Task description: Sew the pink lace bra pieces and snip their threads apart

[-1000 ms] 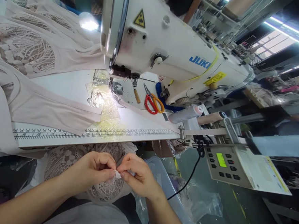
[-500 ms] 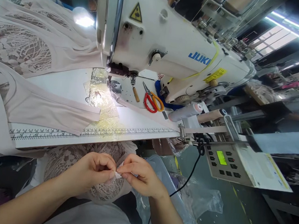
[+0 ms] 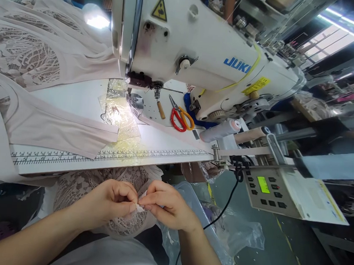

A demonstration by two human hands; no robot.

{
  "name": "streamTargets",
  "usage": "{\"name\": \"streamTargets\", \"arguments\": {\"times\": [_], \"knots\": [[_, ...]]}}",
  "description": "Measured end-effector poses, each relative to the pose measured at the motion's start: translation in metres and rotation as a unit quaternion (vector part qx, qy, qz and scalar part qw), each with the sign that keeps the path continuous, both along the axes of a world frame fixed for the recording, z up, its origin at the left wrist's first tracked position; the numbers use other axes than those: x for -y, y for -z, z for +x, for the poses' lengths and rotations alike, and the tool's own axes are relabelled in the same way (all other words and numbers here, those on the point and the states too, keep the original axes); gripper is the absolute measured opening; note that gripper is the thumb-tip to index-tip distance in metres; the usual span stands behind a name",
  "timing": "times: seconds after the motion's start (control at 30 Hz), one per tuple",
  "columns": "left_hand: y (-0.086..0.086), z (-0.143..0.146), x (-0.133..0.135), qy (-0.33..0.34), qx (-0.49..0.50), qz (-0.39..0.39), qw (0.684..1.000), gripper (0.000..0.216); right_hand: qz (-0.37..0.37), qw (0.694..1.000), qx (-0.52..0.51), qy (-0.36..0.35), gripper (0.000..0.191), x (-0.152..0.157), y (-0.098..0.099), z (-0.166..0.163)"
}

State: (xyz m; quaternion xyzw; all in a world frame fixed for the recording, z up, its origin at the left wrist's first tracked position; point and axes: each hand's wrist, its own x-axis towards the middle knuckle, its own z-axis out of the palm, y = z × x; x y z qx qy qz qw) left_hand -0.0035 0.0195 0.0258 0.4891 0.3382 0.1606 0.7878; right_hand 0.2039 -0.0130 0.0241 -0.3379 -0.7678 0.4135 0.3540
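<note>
Left hand [image 3: 118, 199] and right hand [image 3: 167, 205] each have a grip pinched on the small white, fabric-like scrap [image 3: 139, 208], above the pale beige lace garment [image 3: 126, 225]; uneven tugging could tear it, or a slackened pinch drop it.

A small white piece of fabric [image 3: 140, 207] is pinched between fingers [image 3: 127, 208], above a beige lace garment [image 3: 126, 226] spread, partly hidden, across the lap [image 3: 154, 244].

Lamp [image 3: 96, 20] v. bright, glare on plastic film [image 3: 121, 122]; ceil. tubes [image 3: 347, 32] blown out; far R dim; edges stretched.
</note>
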Motion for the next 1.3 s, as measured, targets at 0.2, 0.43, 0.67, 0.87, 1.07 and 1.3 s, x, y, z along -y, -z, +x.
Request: {"name": "streamTargets", "arguments": {"times": [0.2,0.43,0.67,0.87,1.07,1.3], "knots": [[-0.001,-0.001,-0.002,0.025,0.013,-0.026,0.999,0.011,-0.008,1.000,-0.007,-0.013,0.019,-0.001,-0.001,0.002],[0.001,0.000,-0.003,0.033,0.029,-0.067,0.997,0.008,-0.015,0.999,-0.005,-0.033,0.019,-0.005,-0.002,0.003],[-0.001,0.001,-0.003,0.019,0.025,-0.091,0.995,0.009,-0.024,1.000,-0.002,-0.019,0.019,-0.006,-0.001,-0.003],[-0.003,0.000,-0.002,-0.009,0.000,-0.046,0.999,0.013,-0.025,0.998,0.019,0.049,0.014,-0.005,-0.001,-0.006],[-0.008,0.002,0.002,-0.090,-0.029,0.077,0.993,0.018,0.028,0.996,0.022,0.082,0.015,-0.005,-0.006,-0.016],[-0.010,0.000,0.007,-0.181,-0.062,0.224,0.956,0.014,0.173,0.951,0.135,0.220,0.018,0.000,-0.027,-0.021]]}}
